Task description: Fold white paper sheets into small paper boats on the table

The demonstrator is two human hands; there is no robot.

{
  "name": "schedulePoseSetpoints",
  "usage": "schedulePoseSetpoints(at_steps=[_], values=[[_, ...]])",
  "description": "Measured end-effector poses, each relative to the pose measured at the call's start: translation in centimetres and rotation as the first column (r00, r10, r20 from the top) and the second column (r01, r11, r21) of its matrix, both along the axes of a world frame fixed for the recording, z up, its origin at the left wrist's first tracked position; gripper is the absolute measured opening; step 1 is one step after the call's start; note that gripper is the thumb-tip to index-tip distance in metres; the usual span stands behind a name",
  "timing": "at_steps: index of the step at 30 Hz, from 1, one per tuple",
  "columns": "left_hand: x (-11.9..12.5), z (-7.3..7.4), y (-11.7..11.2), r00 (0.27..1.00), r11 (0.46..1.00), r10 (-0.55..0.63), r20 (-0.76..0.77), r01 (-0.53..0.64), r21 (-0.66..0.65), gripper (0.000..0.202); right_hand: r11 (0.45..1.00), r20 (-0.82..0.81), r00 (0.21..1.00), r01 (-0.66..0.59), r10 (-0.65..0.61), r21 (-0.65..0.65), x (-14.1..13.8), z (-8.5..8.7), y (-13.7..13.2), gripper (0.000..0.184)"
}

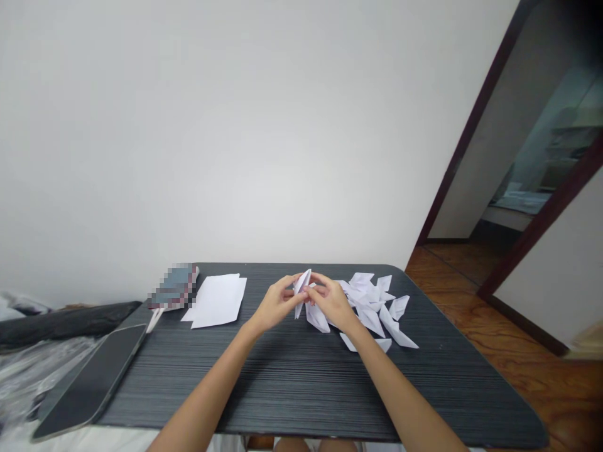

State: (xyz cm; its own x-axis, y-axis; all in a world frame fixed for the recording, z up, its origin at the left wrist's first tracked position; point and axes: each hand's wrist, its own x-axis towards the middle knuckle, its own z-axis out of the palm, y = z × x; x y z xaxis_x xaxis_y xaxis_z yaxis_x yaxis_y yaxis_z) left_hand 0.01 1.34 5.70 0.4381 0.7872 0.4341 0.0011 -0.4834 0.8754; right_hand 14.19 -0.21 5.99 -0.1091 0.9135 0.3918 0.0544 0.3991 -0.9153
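A folded white paper piece (302, 280) is held up over the middle of the table, pinched between both hands. My left hand (279, 302) grips it from the left, fingers closed around its side. From the right, my right hand (330, 302) closes thumb and fingertips on the same piece. Close beside and partly behind my right hand lies a loose pile of folded white paper pieces (370, 304), pointed at their ends. One folded piece (317, 319) rests just under the hands. The fingers cover part of the held paper.
White paper sheets (219, 301) lie stacked at the left of the dark table (282, 389). Left of them is a blurred-out item (174, 287) with a white strap. A black tablet-like slab (94, 383) sits at the left edge. A white wall (292, 138) stands behind.
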Motion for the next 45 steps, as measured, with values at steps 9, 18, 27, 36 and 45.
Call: schedulePoseSetpoints(at_steps=[9,18,27,36,45], values=[[0.6,-0.9,-0.7,0.986,0.985,0.142,-0.088,-0.132,0.109,0.036,0.914,0.394,0.845,0.237,-0.361,0.331,-0.2,-0.4,-1.5,0.023],[-0.5,-1.6,-0.8,0.982,0.979,0.175,-0.067,-0.181,-0.092,0.037,0.982,0.244,0.957,0.125,-0.157,0.145,0.1,-1.0,-1.5,0.032],[-0.7,-1.4,-0.5,0.986,0.948,0.14,0.092,-0.107,-0.299,0.04,0.999,0.128,0.992,0.004,0.002,-0.047,0.2,-0.8,-1.5,0.039],[-0.3,-1.7,-0.6,0.98,0.946,0.141,0.141,-0.092,-0.309,0.052,0.983,0.163,0.969,0.18,-0.184,0.039,-0.2,-1.8,-1.3,0.038],[-1.2,-1.3,-0.8,0.933,0.882,0.072,0.352,0.105,-0.459,0.042,0.992,-0.116,0.991,-0.081,0.071,-0.092,0.3,-0.7,-1.3,0.038]])
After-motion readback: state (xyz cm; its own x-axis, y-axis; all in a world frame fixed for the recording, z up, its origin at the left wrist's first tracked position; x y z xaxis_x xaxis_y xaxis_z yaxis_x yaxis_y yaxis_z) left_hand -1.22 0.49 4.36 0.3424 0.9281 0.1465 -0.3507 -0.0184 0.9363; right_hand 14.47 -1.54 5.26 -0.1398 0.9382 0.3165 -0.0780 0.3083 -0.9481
